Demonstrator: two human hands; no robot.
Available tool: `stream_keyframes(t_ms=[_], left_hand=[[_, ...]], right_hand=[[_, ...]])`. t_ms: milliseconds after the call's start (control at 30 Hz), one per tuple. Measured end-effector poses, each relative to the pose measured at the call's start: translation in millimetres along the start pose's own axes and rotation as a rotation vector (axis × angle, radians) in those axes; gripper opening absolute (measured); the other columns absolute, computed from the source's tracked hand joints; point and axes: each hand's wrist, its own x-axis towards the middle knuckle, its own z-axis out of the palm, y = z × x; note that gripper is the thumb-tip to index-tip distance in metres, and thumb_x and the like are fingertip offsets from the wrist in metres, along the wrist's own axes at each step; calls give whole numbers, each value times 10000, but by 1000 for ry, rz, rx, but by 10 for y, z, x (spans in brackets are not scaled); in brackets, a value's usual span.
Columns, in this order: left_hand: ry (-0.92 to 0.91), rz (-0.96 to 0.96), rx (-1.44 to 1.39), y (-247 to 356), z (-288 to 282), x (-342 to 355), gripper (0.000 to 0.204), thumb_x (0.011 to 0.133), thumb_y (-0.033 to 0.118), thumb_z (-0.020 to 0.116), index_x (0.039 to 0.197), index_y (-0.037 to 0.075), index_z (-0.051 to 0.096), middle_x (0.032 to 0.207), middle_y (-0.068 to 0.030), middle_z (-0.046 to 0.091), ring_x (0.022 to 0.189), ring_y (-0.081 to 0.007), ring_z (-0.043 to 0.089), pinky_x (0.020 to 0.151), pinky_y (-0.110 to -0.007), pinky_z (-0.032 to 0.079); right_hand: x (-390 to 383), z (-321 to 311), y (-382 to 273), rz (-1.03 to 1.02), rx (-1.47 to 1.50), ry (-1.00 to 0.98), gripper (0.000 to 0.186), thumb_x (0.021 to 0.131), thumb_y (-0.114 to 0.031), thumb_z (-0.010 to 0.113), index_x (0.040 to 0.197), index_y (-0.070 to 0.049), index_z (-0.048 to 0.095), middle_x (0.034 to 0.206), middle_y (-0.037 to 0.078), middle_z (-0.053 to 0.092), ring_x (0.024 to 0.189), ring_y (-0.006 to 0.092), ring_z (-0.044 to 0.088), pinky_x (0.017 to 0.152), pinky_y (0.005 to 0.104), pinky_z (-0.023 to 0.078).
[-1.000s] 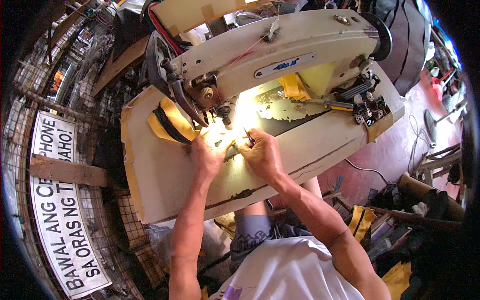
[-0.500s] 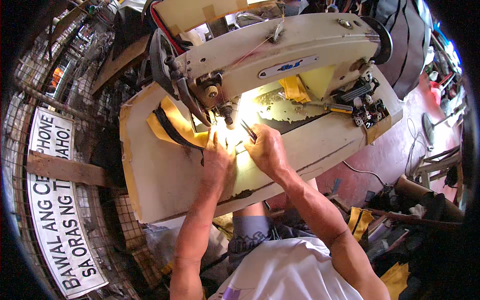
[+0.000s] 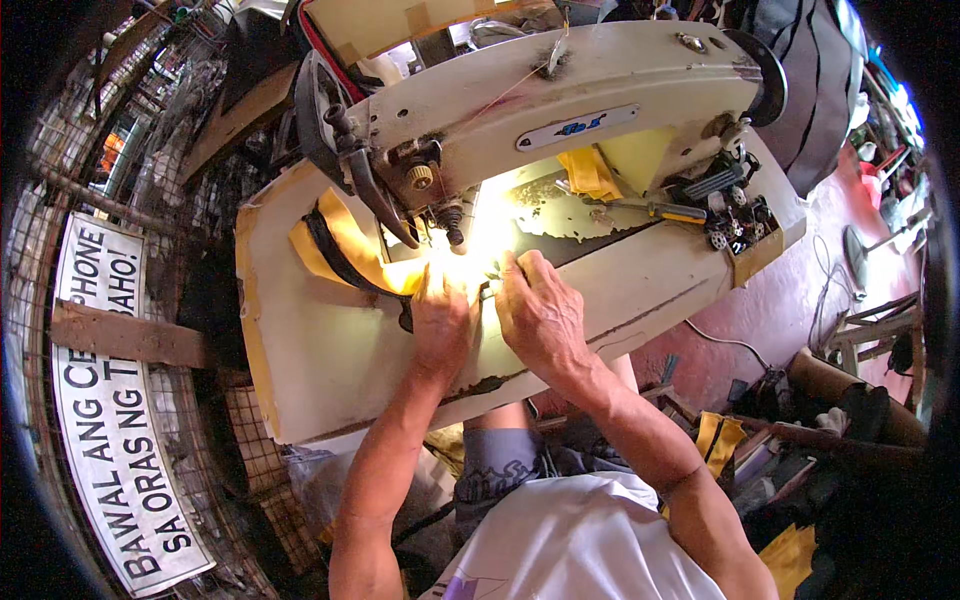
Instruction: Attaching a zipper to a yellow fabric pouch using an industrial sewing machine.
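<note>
A sewing machine (image 3: 570,90) stands over its pale table, with a bright lamp glow under the needle area. My left hand (image 3: 443,315) is closed on the near end of a yellow fabric strip (image 3: 350,235) edged with a black band, just in front of the presser area. Beside it, my right hand (image 3: 543,312) is closed with its fingertips close to the left hand's. What the right fingers hold is hidden by the hand and the glare. The strip curves away to the left on the table.
On the machine bed lie folded yellow cloth (image 3: 590,175), a yellow-handled screwdriver (image 3: 675,213) and several metal bobbins (image 3: 735,225) at the right. A wire mesh wall with a white sign (image 3: 120,400) stands at the left. A cable (image 3: 725,342) runs over the floor.
My right hand has turned, its fingertips drawing up to the work. The dark pointed tool seen in it before no longer shows. My left hand stays at the strip, shifted very slightly.
</note>
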Motion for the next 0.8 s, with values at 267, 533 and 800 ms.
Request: stream_keyframes(t_ms=[267, 533, 800], left_hand=[[3, -36, -25, -35, 59, -50, 204, 804, 58, 633, 998, -5, 642, 991, -194, 598, 921, -384, 593, 771, -470, 516], [-19, -3, 13, -51, 21, -51, 193, 802, 99, 664, 972, 11, 638, 968, -159, 611, 895, -350, 607, 734, -447, 537], [70, -179, -268, -23, 10, -52, 183, 834, 56, 640, 994, -22, 594, 954, -194, 602, 852, -385, 593, 724, -473, 513]], right_hand=[[26, 64, -22, -33, 23, -20, 243, 790, -46, 567, 1021, 30, 584, 954, 156, 523, 878, 313, 603, 657, 417, 537], [13, 62, -26, -93, 34, 17, 248, 780, -30, 563, 1017, 39, 581, 995, 158, 517, 918, 294, 607, 666, 386, 551], [31, 156, 34, -159, -27, -54, 214, 772, -37, 583, 976, 24, 591, 984, 159, 543, 895, 293, 619, 656, 384, 553]])
